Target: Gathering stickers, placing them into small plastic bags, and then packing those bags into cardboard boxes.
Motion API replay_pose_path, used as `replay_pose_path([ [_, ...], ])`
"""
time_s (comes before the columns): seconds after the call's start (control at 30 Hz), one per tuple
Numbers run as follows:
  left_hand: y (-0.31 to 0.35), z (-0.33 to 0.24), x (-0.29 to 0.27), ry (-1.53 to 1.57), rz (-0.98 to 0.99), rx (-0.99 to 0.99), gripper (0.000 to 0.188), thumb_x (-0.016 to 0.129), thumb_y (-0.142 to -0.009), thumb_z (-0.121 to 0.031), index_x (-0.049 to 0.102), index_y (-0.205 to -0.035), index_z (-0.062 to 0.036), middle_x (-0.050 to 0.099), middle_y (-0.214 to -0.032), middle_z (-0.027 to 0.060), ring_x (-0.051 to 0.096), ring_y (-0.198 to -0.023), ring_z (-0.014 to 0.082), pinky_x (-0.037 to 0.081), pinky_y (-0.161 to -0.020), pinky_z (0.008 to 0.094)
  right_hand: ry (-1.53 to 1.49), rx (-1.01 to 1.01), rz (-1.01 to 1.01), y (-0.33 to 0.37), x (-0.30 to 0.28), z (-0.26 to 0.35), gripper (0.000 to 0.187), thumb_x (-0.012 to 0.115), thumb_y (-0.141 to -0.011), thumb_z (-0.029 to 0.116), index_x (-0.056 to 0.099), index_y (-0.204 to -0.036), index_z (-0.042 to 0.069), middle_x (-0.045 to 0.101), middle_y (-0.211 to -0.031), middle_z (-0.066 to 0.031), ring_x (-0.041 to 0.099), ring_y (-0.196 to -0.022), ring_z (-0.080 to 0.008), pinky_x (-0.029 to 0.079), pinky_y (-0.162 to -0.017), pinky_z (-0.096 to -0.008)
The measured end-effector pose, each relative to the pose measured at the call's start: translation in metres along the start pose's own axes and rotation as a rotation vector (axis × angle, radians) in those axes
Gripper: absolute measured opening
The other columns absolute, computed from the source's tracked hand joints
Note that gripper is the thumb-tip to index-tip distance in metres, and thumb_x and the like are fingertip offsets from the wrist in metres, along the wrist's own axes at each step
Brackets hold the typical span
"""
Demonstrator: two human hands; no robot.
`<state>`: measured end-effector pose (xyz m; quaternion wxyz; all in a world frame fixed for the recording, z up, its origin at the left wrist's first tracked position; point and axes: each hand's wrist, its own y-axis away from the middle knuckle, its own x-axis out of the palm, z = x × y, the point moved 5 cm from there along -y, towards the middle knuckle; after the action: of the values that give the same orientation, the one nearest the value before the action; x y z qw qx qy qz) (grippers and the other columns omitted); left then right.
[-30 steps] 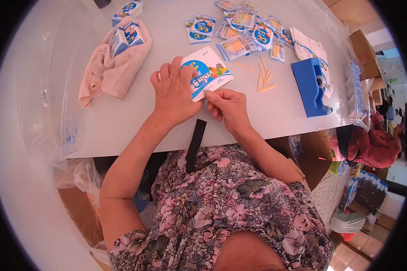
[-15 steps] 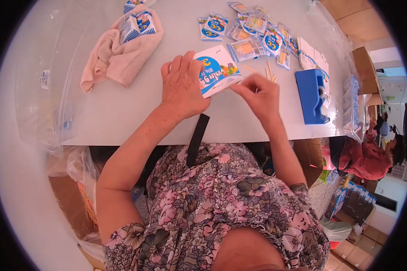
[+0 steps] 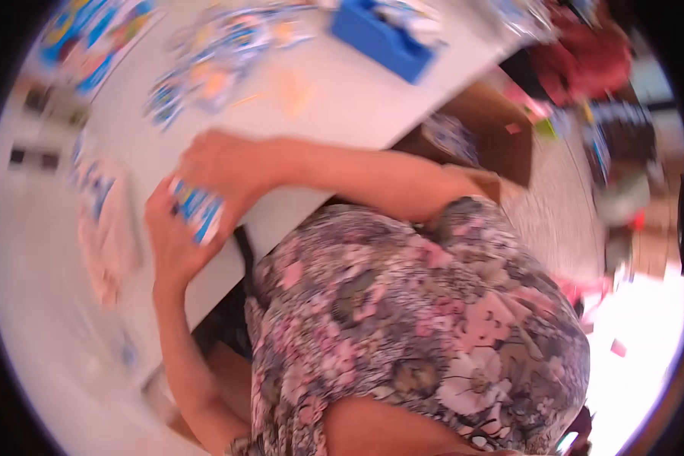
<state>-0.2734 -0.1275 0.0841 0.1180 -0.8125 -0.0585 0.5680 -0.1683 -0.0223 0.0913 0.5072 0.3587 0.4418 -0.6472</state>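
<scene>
A small white and blue box (image 3: 197, 211) is held over the table at the left, smeared by motion. My left hand (image 3: 173, 239) is closed round its near left side, thumb and fingers on either side of it. Across the far right side bends my right hand (image 3: 224, 169), its fingers curled against the box and partly blurred; it covers much of the box. To the left of my hands lies a pale pink towel (image 3: 114, 243) with blue and white packets on it. Beyond them are heaped several small blue and white packets (image 3: 220, 57).
A blue tape dispenser (image 3: 380, 38) stands at the far right of the table (image 3: 281, 220), near its edge. Pale thin sticks (image 3: 245, 99) lie beside the packets. An open cardboard box (image 3: 501, 129) sits below the table's right edge. Another person in red (image 3: 585, 49) is farther off.
The view has swung to the right, so the table things appear shifted and turned. My right hand has moved from the box's edge to over it; my left hand still holds it.
</scene>
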Motion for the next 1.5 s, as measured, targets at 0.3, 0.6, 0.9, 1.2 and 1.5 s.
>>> replay_pose_path([
  [0.3,-0.051,-0.127,-0.009,0.296,0.210,0.380,0.094,0.088,-0.061,-0.023,0.031,-0.134,-0.0101,0.035,-0.143,0.0247,0.036,-0.133,0.0400,0.033,-0.108,0.0479,-0.079,0.339,-0.437,0.174,-0.046,0.032,0.102,0.085,-0.050,0.037,0.045,-0.139,0.008,0.057,-0.116,-0.0148,0.055,-0.111,-0.0335,0.038,-0.095,-0.0474],
  [0.6,-0.101,-0.166,0.115,0.472,0.456,0.393,0.057,0.081,-0.073,-0.014,0.054,-0.121,-0.0039,0.051,-0.131,0.0148,0.046,-0.123,0.0339,0.035,-0.106,0.0445,-0.392,1.513,-0.957,0.536,-0.057,0.034,0.107,0.083,-0.073,0.024,0.018,-0.154,-0.002,0.045,-0.141,-0.0199,0.053,-0.124,-0.0275,0.043,-0.105,-0.0352],
  [0.9,-0.089,-0.159,0.131,0.344,0.332,0.470,0.042,0.080,-0.074,-0.013,0.062,-0.112,-0.0053,0.054,-0.124,0.0115,0.046,-0.115,0.0319,0.038,-0.099,0.0431,-0.852,1.631,-1.568,0.578,0.140,0.053,0.068,0.082,-0.075,0.019,0.049,-0.132,0.000,0.064,-0.114,-0.0125,0.064,-0.101,-0.0200,0.053,-0.090,-0.0350],
  [1.2,-0.083,-0.151,0.120,0.300,0.361,0.454,0.037,0.076,-0.079,-0.012,0.062,-0.113,-0.0049,0.053,-0.126,0.0119,0.046,-0.118,0.0312,0.037,-0.102,0.0419,-1.253,1.872,-0.774,0.589,0.203,0.072,0.080,0.080,-0.076,0.036,0.046,-0.136,-0.004,0.062,-0.124,-0.0180,0.063,-0.112,-0.0260,0.051,-0.095,-0.0367],
  [1.5,-0.082,-0.158,0.124,0.325,0.340,0.461,0.038,0.077,-0.078,-0.012,0.062,-0.112,-0.0045,0.054,-0.125,0.0118,0.047,-0.116,0.0313,0.038,-0.100,0.0422,-0.227,2.202,-0.119,0.539,0.227,0.081,0.118,0.086,-0.059,0.043,0.021,-0.145,-0.006,0.045,-0.132,-0.0277,0.046,-0.122,-0.0456,0.040,-0.105,-0.0524],
])
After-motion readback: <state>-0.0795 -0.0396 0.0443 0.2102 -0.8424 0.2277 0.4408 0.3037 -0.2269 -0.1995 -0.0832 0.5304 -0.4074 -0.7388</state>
